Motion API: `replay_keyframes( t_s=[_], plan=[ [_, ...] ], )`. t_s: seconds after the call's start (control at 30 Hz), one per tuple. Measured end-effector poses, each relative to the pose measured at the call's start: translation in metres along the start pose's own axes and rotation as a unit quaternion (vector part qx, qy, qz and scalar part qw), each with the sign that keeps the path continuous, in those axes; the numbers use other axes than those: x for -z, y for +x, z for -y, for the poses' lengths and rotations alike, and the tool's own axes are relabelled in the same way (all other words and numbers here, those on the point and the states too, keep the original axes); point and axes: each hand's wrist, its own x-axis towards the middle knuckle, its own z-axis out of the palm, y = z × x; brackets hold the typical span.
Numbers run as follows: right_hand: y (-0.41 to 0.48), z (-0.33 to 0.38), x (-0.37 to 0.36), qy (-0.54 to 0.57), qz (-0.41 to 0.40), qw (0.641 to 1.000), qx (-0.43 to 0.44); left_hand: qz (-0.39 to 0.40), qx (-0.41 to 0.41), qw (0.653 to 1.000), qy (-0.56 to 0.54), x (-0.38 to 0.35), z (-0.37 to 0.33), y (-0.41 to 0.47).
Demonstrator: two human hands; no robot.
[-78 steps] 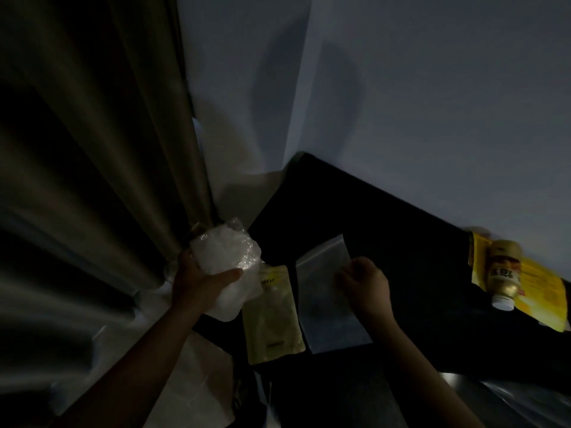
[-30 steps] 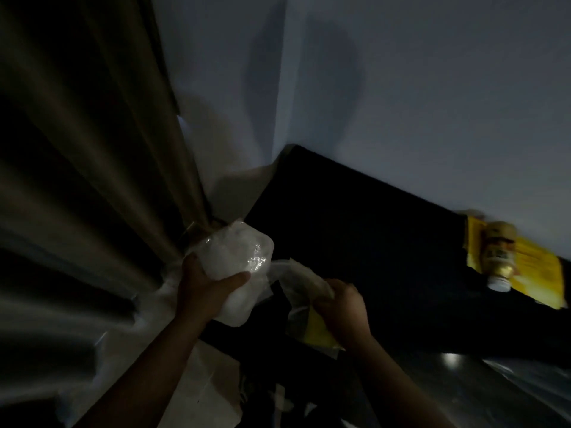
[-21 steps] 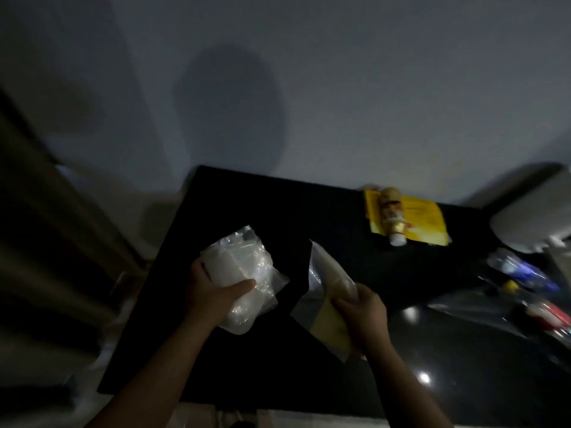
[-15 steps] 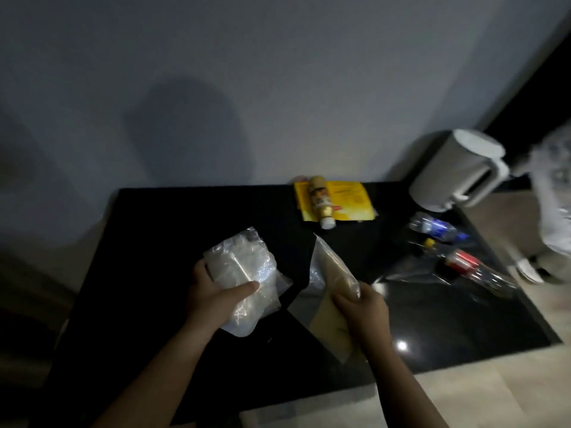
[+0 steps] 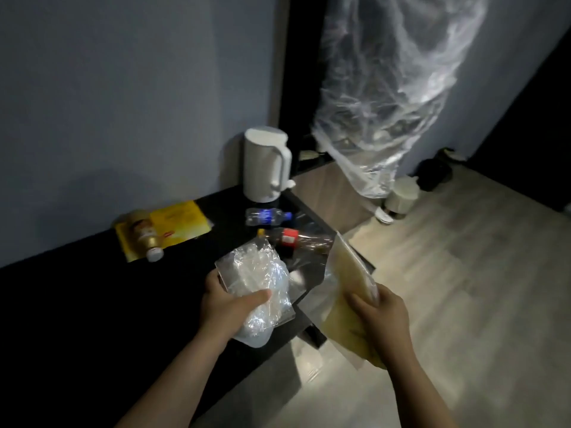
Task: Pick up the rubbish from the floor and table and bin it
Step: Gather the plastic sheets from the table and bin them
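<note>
Since swinging right, left hand (image 5: 227,307) grips crumpled plastic (image 5: 259,279); right hand (image 5: 381,316) grips pouches (image 5: 346,282).

Home rm: kettle (image 5: 268,167), wood floor (image 5: 463,288)

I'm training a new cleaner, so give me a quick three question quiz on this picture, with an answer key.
1. True or false: the white kettle lies on its side.
2. What does the left hand hold? A) a crumpled clear plastic bag B) a bottle C) nothing
3. How many plastic bottles lie between the kettle and the hands?

Key:
1. False: it stands upright at the far end of the black table.
2. A: the clear plastic bag.
3. Two: the blue-label bottle and the red-label bottle. The right hand holds flat packets.
</note>
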Motion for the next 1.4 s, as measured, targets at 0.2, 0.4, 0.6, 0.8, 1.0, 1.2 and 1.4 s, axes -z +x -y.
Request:
replay_keyframes(
  t_s=[0.2, 0.4, 0.6, 0.8, 1.0, 1.2, 1.4],
  plan=[
    [0.02, -0.037, 0.095, 0.028, -0.123, 0.991, -0.045, 0.13, -0.041, 0.99, 0.032, -0.12, -0.039, -0.002],
    [0.058, -0.064, 0.165, 0.0, -0.262, 0.961, -0.087, 0.244, -0.085, 0.965, 0.042, -0.236, -0.078, 0.012],
    [0.108, -0.065, 0.21, -0.013, -0.327, 0.939, -0.107, 0.33, -0.086, 0.938, 0.059, -0.326, -0.125, 0.038],
    [0.144, -0.086, 0.248, 0.012, -0.349, 0.927, -0.137, 0.368, -0.115, 0.918, 0.097, -0.407, -0.145, 0.049],
    [0.204, -0.125, 0.308, 0.027, -0.385, 0.908, -0.162, 0.384, -0.144, 0.905, 0.116, -0.51, -0.163, 0.052],
    [0.281, -0.159, 0.392, 0.081, -0.393, 0.902, -0.161, 0.368, -0.162, 0.905, 0.138, -0.624, -0.198, 0.041],
    [0.35, -0.188, 0.478, 0.074, -0.392, 0.904, -0.153, 0.35, -0.168, 0.913, 0.122, -0.724, -0.229, 0.033]
  ],
)
